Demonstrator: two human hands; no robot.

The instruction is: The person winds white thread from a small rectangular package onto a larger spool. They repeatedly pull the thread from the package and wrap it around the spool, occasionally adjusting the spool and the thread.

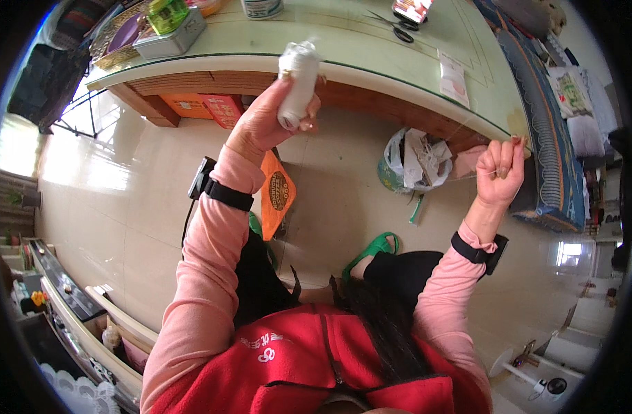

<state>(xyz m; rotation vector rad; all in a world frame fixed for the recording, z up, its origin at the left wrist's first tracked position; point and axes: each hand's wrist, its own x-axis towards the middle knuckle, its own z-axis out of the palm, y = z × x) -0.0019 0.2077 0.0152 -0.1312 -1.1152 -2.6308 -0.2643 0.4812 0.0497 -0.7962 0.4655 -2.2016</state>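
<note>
My left hand [269, 111] is raised at the near edge of a glass-topped table, its fingers closed around a white cylindrical bundle [299, 85] that looks like wound thread. Far to the right, my right hand [499, 168] is closed near the table's right corner, with a thin white thread [463, 177] running from its fingers to the left. Where this thread ends cannot be made out. On the glass tabletop [347, 39] lie black-handled scissors [402, 32], a phone [413, 9] with a lit screen and a small white packet [453, 77].
A lined waste bin [416, 160] with scraps stands on the floor below the table. An orange bag [277, 196] is between my legs. A metal tin [171, 36] and a tub [262, 8] stand on the table. A blue covered seat [548, 155] is at the right.
</note>
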